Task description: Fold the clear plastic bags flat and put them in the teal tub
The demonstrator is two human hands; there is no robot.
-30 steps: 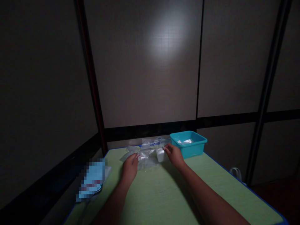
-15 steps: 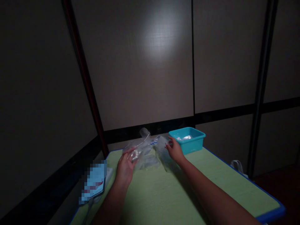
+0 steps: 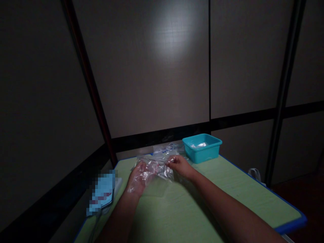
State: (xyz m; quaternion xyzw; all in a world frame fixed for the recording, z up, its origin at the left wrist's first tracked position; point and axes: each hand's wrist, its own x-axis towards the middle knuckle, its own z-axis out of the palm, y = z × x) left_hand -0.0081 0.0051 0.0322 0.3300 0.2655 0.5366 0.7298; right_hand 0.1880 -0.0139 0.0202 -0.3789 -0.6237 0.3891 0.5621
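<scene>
Bare hands and bare forearms.
The left hand (image 3: 138,177) and right hand (image 3: 180,165) are left uncovered, as are the tapering forearms (image 3: 222,204); finer details of the fingers are obscured by dim light.

The table (image 3: 174,216) before me has a pale green top with a faint grain and a blue rim. By its far right corner I see a turquoise basin (image 3: 205,155), upright. Left of it, along the far edge, lies crumpled clear plastic packaging (image 3: 165,149) with blue print. At my left edge is a flat device (image 3: 102,193), its screen pixelated, with a cable (image 3: 95,224) running toward me.
</scene>
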